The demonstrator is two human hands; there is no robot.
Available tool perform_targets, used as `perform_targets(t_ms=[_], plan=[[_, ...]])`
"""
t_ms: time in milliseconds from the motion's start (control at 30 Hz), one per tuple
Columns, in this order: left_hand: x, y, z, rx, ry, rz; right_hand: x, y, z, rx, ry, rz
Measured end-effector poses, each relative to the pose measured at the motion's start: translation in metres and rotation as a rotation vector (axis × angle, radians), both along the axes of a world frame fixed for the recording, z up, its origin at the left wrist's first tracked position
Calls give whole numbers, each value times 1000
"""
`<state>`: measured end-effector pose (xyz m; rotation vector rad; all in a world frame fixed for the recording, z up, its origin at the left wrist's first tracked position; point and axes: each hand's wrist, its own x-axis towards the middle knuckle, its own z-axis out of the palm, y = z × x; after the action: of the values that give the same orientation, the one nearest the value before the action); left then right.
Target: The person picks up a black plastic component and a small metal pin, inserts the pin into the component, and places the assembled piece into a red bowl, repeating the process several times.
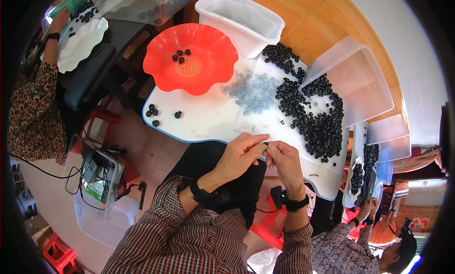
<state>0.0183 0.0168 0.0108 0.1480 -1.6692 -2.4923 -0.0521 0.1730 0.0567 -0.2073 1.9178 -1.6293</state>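
Observation:
My left hand [238, 156] and my right hand [285, 164] meet fingertip to fingertip over the table's near edge. Both are closed in a pinch. A bit of a small black part [265, 143] shows at the tips of my right fingers; most of it is hidden. Whatever the left fingers pinch is too small and covered to make out. Beyond the hands lies a spread of small clear pieces [253, 91]. To its right is a large heap of small round black parts [322, 134]. Several loose black parts [177, 115] lie at the table's left end.
A red scalloped bowl [213, 77] with several black parts stands at the far left of the white table [208, 125]. Behind it is a white tub [265, 25]; a clear bin [360, 80] lies tipped at the right. Co-workers sit at both sides, near red stools [59, 253].

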Motion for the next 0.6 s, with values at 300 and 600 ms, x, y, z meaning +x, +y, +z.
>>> perform_targets(t_ms=[300, 600], plan=[[-1, -10, -4, 187, -74, -132, 11, -11, 14, -43, -40, -49], [-2, -10, -11, 609, -26, -214, 27, -22, 14, -42, 292, -137]])
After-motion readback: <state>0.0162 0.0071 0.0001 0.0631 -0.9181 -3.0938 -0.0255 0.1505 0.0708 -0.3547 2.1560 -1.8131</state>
